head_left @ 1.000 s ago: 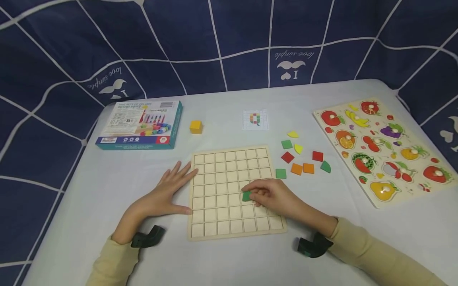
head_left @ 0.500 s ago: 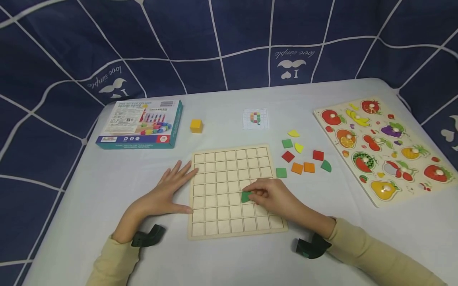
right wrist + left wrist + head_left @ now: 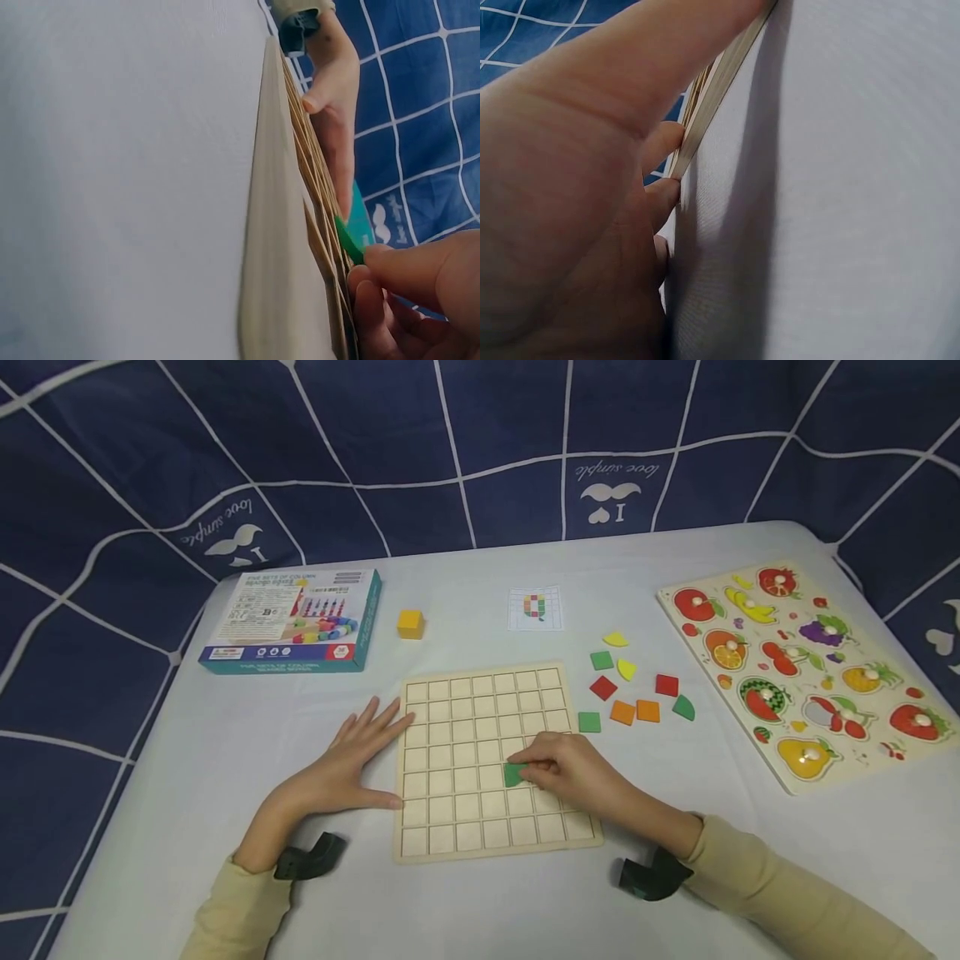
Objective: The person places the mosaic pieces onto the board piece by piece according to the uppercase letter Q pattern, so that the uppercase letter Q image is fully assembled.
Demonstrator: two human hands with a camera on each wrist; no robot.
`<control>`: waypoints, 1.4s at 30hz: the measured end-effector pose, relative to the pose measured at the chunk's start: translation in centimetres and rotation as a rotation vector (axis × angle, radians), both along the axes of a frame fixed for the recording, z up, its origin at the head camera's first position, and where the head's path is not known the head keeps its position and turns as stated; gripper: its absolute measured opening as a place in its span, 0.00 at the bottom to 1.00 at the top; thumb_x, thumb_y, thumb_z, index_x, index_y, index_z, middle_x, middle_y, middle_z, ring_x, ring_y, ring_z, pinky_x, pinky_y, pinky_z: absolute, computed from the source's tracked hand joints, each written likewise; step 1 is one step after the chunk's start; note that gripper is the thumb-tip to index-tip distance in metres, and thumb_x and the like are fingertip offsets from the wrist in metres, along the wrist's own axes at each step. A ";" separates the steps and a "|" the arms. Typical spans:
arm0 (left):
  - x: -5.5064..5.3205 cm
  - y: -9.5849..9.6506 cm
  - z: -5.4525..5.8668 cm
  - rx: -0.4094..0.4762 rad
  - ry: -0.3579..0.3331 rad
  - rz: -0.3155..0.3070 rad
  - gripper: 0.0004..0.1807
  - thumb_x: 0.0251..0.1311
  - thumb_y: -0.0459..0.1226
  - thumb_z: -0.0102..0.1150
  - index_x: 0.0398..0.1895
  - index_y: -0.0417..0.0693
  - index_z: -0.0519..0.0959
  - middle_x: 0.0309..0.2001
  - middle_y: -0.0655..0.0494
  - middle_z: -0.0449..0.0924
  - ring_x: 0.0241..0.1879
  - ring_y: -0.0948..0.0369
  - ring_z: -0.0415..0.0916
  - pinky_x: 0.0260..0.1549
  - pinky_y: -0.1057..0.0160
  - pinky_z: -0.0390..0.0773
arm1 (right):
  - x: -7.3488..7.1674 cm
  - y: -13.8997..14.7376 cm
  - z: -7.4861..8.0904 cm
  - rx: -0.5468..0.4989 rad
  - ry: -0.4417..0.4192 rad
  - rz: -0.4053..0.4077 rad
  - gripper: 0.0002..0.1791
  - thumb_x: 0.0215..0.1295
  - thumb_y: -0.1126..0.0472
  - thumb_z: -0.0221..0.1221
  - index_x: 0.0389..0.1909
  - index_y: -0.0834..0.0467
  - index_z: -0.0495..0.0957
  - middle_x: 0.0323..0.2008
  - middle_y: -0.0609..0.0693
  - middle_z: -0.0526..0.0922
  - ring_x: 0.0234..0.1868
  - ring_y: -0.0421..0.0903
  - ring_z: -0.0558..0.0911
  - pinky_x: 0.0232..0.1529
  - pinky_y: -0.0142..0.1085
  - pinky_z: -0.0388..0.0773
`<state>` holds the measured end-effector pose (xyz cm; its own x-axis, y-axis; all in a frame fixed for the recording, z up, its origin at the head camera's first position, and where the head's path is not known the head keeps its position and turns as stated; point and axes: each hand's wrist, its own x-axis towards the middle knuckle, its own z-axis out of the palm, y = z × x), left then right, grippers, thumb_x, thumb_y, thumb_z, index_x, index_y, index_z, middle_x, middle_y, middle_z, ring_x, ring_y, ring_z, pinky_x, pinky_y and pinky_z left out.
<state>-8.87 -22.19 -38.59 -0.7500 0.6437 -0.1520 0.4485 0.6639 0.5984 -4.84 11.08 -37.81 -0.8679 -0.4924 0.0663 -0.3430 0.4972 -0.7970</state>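
A square wooden grid board with raised lines lies flat on the white tabletop. My left hand rests beside its left edge, fingers spread, thumb and fingertips touching the rim. With thumb and fingertips my right hand pinches a small green tile over a cell right of the board's middle. The hand hides part of the tile and the cells beneath it. In the right wrist view the green tile stands tilted at the grid, its lower edge close to the grooves.
Right of the board lie loose tiles: green squares, red, orange, yellow and a green quarter-circle. Behind are a pattern card, yellow cube and box. A fruit puzzle board lies at right.
The green tile has turned slightly and shifted a little to the left and nearer in my right hand's pinch. My left hand stays still at the board's edge.
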 end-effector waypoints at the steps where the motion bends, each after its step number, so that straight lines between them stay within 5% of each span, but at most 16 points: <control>1: 0.0 0.0 0.0 0.000 -0.001 0.001 0.59 0.38 0.59 0.71 0.74 0.53 0.50 0.74 0.48 0.37 0.70 0.47 0.23 0.62 0.42 0.27 | 0.0 0.0 0.0 0.003 -0.002 -0.006 0.11 0.55 0.68 0.65 0.40 0.60 0.84 0.28 0.39 0.78 0.27 0.37 0.73 0.26 0.28 0.74; 13: 0.3 -0.2 -0.4 0.006 0.003 0.010 0.59 0.39 0.59 0.70 0.74 0.54 0.50 0.74 0.48 0.37 0.70 0.48 0.23 0.62 0.42 0.27 | -0.1 0.6 0.2 -0.001 -0.016 -0.057 0.08 0.55 0.67 0.66 0.37 0.58 0.85 0.28 0.39 0.78 0.26 0.36 0.75 0.26 0.29 0.76; 24: 0.5 -0.1 -0.4 0.006 -0.004 0.002 0.59 0.39 0.60 0.70 0.74 0.53 0.50 0.74 0.48 0.37 0.70 0.48 0.23 0.62 0.42 0.27 | -1.5 7.1 -0.3 -0.010 0.021 -0.307 0.13 0.55 0.69 0.66 0.43 0.62 0.83 0.30 0.47 0.79 0.23 0.42 0.77 0.24 0.29 0.73; 42: 0.2 0.0 -0.2 -0.003 0.014 -0.005 0.59 0.39 0.60 0.69 0.74 0.54 0.50 0.74 0.49 0.37 0.70 0.48 0.22 0.62 0.42 0.27 | -1.6 6.7 -0.9 0.139 0.193 -0.339 0.16 0.46 0.73 0.69 0.39 0.63 0.82 0.27 0.49 0.71 0.22 0.42 0.69 0.24 0.34 0.66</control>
